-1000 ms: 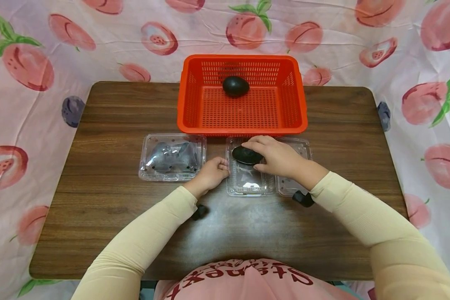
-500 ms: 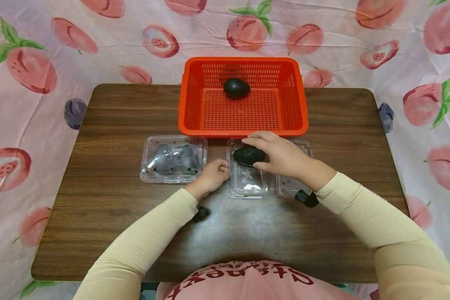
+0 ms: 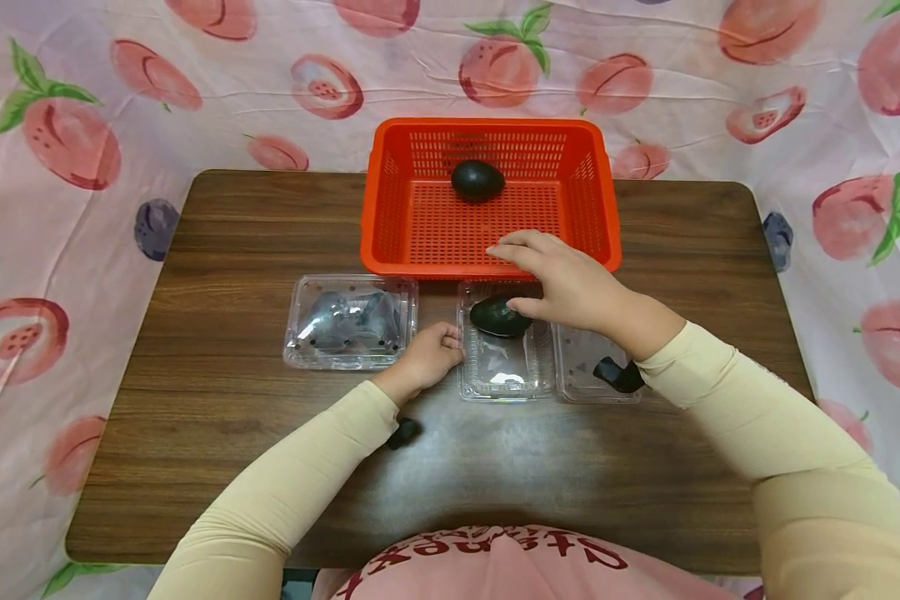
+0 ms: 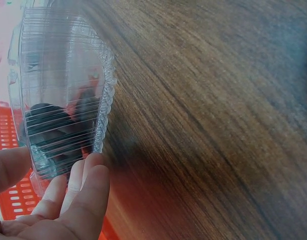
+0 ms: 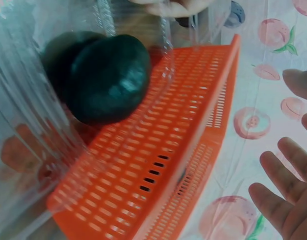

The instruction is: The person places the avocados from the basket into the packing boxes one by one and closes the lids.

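A dark green avocado [image 3: 498,317] lies at the far end of an open clear plastic clamshell box [image 3: 495,367] in the middle of the table. My right hand [image 3: 570,279] is above and beyond it, fingers spread and holding nothing. In the head view the thumb overlaps the avocado, but the right wrist view shows this hand [image 5: 288,185] apart from the fruit [image 5: 111,80]. My left hand [image 3: 427,354] touches the box's left wall with nearly straight fingers. In the left wrist view its fingers [image 4: 86,192] lie along the ribbed side, with the thumb by the upper rim.
Behind stands a red plastic basket [image 3: 487,271] with one avocado [image 3: 477,181] inside. A closed clear box [image 3: 352,354] with dark fruit in it sits left. The open box's lid [image 3: 577,367] lies flat at right, partly under the right wrist's black camera [image 3: 618,375].
My right hand has let go of the avocado and risen away toward the basket, its fingers spreading. The avocado stays in the box. My left hand keeps its place at the wall.
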Motion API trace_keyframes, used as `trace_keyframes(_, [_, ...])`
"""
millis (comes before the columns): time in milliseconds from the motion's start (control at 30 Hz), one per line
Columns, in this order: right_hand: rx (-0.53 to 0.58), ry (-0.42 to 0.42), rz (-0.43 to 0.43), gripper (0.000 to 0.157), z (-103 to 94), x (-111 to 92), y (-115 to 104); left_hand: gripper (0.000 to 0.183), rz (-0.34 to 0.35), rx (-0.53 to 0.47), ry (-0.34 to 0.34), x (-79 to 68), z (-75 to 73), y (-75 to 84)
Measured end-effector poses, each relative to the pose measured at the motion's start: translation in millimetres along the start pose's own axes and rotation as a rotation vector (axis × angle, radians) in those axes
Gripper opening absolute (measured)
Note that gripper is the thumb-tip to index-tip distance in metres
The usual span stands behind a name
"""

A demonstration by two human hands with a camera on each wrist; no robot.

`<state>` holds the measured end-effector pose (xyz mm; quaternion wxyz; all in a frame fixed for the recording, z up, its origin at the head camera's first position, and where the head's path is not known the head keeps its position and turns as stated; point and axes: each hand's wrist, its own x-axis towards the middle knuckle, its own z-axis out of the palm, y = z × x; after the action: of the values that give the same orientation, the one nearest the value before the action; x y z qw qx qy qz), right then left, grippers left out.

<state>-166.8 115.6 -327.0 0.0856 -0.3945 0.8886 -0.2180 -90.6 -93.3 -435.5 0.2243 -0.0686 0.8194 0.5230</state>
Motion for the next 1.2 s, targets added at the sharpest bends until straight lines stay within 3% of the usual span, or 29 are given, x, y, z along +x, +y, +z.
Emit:
trace_keyframes(467, [0.014, 0.060, 0.030, 0.065, -32.5, 29, 6, 0.026, 0.010, 0.016, 0.003, 0.8, -4.1, 3.4])
trace_keyframes(1200, [0.005, 0.029, 0.099, 0.065, -51.0, 66, 17, 0.028, 0.022, -0.023, -0.031, 1.2, -0.9, -4.5])
